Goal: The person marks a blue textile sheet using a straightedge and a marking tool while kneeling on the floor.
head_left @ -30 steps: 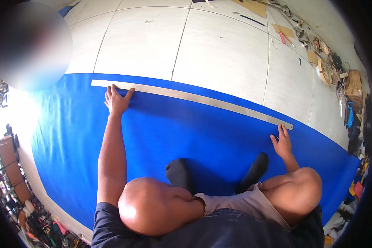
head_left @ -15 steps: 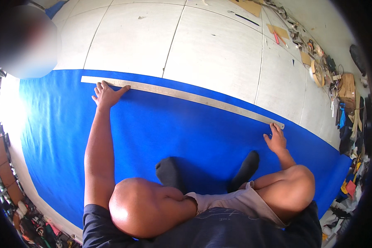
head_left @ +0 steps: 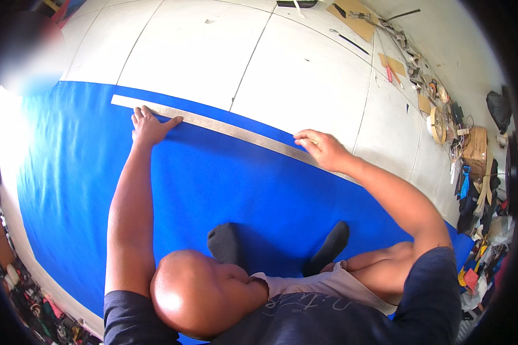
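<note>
A long metal ruler (head_left: 213, 123) lies on a large sheet of blue cloth (head_left: 213, 178), just inside the cloth's far edge. My left hand (head_left: 149, 126) presses on the ruler near its left end, fingers spread and thumb stretched to the right. Over the ruler's right part is my right hand (head_left: 326, 152), its fingers bent together toward the thumb at the cloth's far edge. Whether anything small sits in that pinch is not visible. My right hand and forearm hide the ruler's right end.
White floor tiles (head_left: 305, 75) extend beyond the cloth. Far right on them lie a thin black tool (head_left: 353, 44), a red-handled tool (head_left: 389, 73) and cardboard pieces. A tape roll (head_left: 437, 125) and clutter line the right wall. My feet in dark socks (head_left: 223, 241) rest on the cloth.
My right hand has left the ruler's right end and moved left and away from me, its fingers now drawn together. My left hand stays on the ruler.
</note>
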The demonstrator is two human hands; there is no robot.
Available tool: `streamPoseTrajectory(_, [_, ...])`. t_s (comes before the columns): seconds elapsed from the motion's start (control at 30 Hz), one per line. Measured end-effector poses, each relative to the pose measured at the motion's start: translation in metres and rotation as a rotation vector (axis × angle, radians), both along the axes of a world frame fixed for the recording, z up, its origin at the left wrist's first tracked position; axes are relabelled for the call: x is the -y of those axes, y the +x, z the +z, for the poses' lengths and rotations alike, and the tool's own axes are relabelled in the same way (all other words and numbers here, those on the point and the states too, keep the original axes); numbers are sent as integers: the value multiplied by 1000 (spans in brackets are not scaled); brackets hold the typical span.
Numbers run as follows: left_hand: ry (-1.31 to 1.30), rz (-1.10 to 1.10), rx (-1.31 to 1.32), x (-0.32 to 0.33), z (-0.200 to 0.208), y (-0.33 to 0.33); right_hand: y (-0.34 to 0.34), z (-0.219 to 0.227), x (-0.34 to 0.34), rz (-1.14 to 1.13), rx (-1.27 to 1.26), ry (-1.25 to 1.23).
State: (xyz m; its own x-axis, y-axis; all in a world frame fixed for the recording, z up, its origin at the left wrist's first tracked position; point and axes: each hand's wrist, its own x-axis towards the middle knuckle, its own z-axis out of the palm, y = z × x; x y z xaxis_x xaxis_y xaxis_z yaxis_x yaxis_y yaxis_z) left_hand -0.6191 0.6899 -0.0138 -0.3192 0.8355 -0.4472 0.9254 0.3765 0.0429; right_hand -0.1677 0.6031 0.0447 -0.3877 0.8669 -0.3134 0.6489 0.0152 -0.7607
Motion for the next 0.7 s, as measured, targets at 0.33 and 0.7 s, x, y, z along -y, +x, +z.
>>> streamPoseTrajectory(0.33, [-8, -1, -27, 3, 4, -4, -9, -16, -1, 141, 111, 135])
streamPoseTrajectory(0.7, [-9, -2, -16, 4, 13, -2, -2, -12, 7, 249, 193, 179])
